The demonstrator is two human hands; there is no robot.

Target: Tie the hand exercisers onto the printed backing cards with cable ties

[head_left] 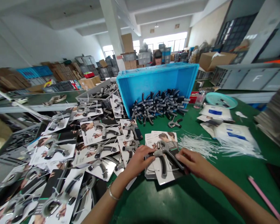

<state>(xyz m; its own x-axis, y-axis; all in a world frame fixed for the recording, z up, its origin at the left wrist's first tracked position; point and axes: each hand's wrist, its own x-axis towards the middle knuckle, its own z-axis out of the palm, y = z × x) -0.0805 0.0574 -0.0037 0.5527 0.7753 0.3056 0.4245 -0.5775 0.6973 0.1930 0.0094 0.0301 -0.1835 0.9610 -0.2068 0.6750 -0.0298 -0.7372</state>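
A grey and black hand grip strengthener (163, 157) lies on a printed backing card (160, 175), over a stack of similar cards (151, 140). My left hand (141, 160) pinches the strengthener's left side near its spring. My right hand (192, 161) has thumb and fingers closed round its right handle and the card's edge beneath; the fingertips are partly hidden. Loose white zip ties (198, 144) lie just beyond my right hand. To the left, several carded strengtheners (105, 129) are piled up, thin white ties around them.
A tipped blue crate (154, 77) holds many loose strengtheners (161, 104), one lying in front. Bags of zip ties (234, 137), a turquoise plate (221, 99) and a clear jar (200, 99) stand right. A pink stick (266, 197) lies near the right edge. Grey bins flank the table.
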